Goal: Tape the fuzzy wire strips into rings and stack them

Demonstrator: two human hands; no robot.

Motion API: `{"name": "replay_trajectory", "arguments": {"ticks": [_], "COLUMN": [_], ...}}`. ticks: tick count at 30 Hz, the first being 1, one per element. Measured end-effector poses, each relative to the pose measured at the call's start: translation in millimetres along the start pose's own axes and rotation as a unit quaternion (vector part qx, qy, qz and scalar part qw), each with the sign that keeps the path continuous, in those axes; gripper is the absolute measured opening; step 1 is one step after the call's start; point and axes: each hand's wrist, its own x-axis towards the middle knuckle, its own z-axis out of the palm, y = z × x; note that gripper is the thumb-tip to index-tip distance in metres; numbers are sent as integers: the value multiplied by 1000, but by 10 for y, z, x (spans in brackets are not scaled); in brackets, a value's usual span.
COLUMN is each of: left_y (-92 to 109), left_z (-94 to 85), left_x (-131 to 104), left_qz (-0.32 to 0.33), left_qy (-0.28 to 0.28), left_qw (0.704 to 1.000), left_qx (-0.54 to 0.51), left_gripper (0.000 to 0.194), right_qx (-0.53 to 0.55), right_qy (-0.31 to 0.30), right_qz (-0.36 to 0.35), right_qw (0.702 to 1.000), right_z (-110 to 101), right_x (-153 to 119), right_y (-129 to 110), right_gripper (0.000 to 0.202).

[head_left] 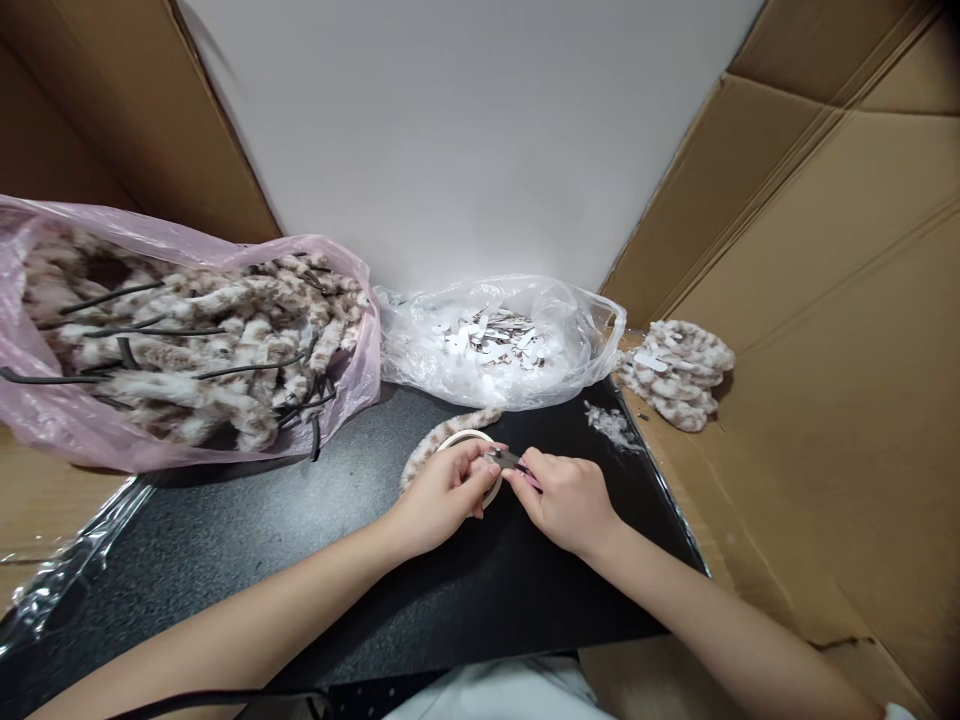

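Note:
Over the middle of the black table, my right hand (pixel 566 497) is closed around a small tool (pixel 507 460) with a dark metal head and pink handles. The tool's head reaches the fingertips of my left hand (pixel 448 492), which are pinched together; what they hold is too small to make out. Beneath my hands lies a white ring (pixel 491 492), partly hidden by them. A spotted furry strip (pixel 431 446) curves behind and to the left of the ring.
A pink bag (pixel 367 350) of furry strips with dark cords stands at the left. Behind my hands lies a clear bag (pixel 574 340) of small white pieces. Furry strips (pixel 679 375) are piled at the right, near fluff (pixel 611 425) and cardboard walls (pixel 840 330).

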Motion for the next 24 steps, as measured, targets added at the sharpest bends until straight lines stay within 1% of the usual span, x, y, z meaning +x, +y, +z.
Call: {"name": "replay_trajectory", "arguments": {"ticks": [14, 18, 24], "left_y": [-26, -25, 25], "left_z": [26, 31, 39], "left_x": [34, 28, 1], "left_qz": [-11, -16, -11], "left_qy": [6, 16, 27], "left_qw": [1000, 999, 991], "left_qx": [7, 42, 127], "left_gripper": [44, 45, 46], "right_qx": [57, 69, 82], "right_qy": [2, 4, -8], "right_qz": [21, 29, 45], "right_qw": [998, 997, 996], "right_z": [109, 138, 187], "right_x": [-91, -125, -161], "right_y": [40, 39, 39], "right_gripper": [37, 36, 32]}}
